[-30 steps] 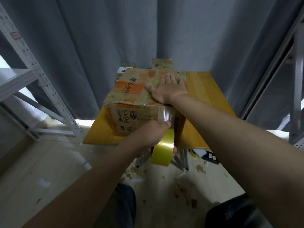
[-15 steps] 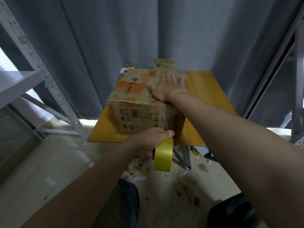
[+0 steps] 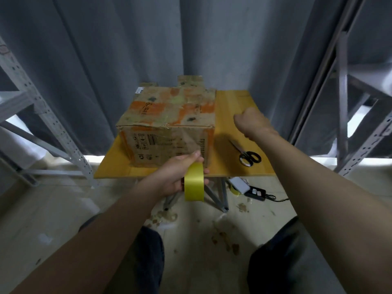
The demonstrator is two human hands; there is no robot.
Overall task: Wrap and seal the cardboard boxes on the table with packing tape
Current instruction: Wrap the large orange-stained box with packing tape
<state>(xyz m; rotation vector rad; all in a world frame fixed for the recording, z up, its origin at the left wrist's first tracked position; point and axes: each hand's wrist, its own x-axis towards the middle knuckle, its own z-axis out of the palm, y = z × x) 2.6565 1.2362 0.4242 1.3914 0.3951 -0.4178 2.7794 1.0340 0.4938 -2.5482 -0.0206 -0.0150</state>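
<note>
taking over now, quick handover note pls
Left hand grips the yellow tape roll at the near edge of the table, in front of the cardboard box.
Right hand hovers right of the box, fingers curled, apparently empty.
Scissors lie on the table beside the box.
Done: a clear strip seems to run over the box top and down its front.
Left: likely cut the strip from the roll, press it flat, tape the remaining sides.
</note>
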